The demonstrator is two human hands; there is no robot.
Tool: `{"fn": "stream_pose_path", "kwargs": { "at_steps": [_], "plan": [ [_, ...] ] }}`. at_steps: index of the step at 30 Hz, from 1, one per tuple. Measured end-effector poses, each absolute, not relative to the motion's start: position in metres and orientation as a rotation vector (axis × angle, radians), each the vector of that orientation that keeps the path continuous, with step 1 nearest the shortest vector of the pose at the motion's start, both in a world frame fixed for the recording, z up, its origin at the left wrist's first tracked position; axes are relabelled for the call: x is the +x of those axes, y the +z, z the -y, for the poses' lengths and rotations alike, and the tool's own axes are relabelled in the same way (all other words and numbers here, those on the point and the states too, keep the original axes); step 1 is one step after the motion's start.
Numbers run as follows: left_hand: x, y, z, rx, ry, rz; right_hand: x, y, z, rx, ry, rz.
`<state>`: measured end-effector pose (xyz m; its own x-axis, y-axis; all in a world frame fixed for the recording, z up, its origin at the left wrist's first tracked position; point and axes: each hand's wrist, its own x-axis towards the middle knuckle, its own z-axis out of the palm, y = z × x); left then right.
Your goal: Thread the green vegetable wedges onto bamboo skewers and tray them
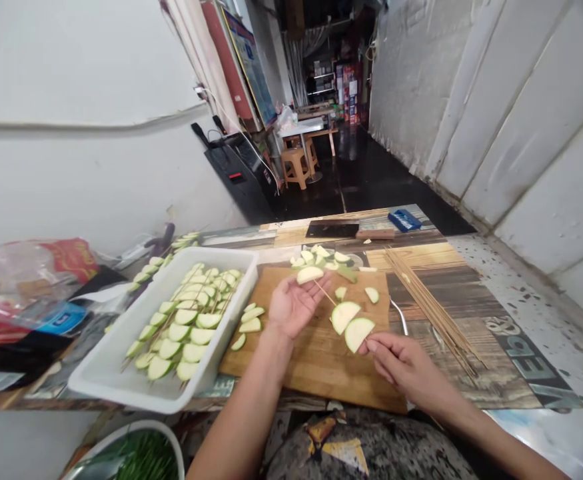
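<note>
My right hand (405, 363) pinches the lower end of a thin wooden skewer (327, 293) that carries two pale green vegetable slices (351, 325). My left hand (294, 303) is palm up over the wooden cutting board (316, 363), its fingertips holding another slice (310, 274) at the skewer's tip. More loose slices (321, 257) lie at the board's far edge, and a few (248, 323) lie near its left side.
A white tray (121, 363) left of the board holds several finished skewers of slices. A bundle of bare skewers (434, 303) lies to the right. A cleaver (344, 230) and a blue object (404, 219) sit at the table's far end. Plastic bags (26, 287) crowd the left.
</note>
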<state>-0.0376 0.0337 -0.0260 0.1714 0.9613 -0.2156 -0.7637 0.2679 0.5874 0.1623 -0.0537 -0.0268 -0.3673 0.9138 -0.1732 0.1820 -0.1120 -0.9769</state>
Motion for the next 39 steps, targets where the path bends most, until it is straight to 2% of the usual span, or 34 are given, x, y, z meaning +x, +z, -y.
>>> {"fn": "stream_pose_path", "kwargs": {
  "at_steps": [31,39],
  "plan": [
    [-0.018,-0.005,-0.023,0.233,1.414,-0.683,0.155,-0.024,0.057,-1.237,1.557,1.524],
    [-0.022,-0.008,-0.032,0.165,1.453,-0.835,0.152,-0.03,0.054,-1.221,1.514,1.59]
  ]
}}
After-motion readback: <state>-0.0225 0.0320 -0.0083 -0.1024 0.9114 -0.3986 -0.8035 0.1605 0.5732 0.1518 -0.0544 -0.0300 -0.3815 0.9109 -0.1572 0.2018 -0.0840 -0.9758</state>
